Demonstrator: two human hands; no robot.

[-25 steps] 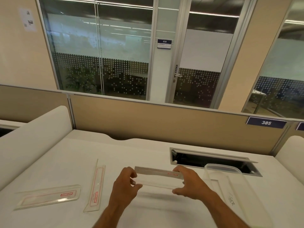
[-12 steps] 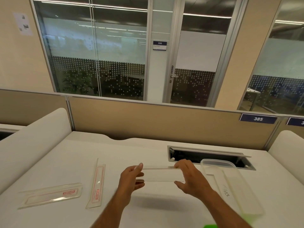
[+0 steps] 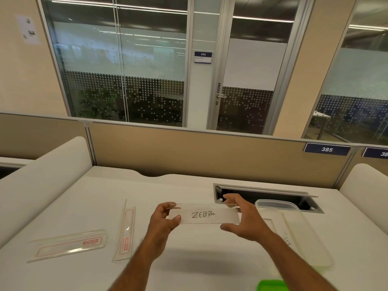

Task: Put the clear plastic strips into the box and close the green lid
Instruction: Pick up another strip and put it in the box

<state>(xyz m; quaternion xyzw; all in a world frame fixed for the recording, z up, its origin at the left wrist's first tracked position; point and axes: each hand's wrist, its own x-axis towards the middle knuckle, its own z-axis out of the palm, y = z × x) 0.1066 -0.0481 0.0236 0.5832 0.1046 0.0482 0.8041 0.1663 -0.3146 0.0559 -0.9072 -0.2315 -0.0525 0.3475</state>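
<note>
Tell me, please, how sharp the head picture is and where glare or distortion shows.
Head view: mostly sharp, ZEBRA readable on the held strip; wide-angle bending of the partition; ceiling lights reflect in the glass wall; soft shadow on the desk under the arms; green lid cropped, blurry.

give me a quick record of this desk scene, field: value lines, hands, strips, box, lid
left hand: pinches left end of held strip
right hand: grips right end of it
held strip: above the desk, handwritten ZEBRA
strips on desk: two, flat strip, narrow strip, both at left
box: clear, open, right of the hands; seems to hold a strip already
green lid: off, at bottom edge
</note>
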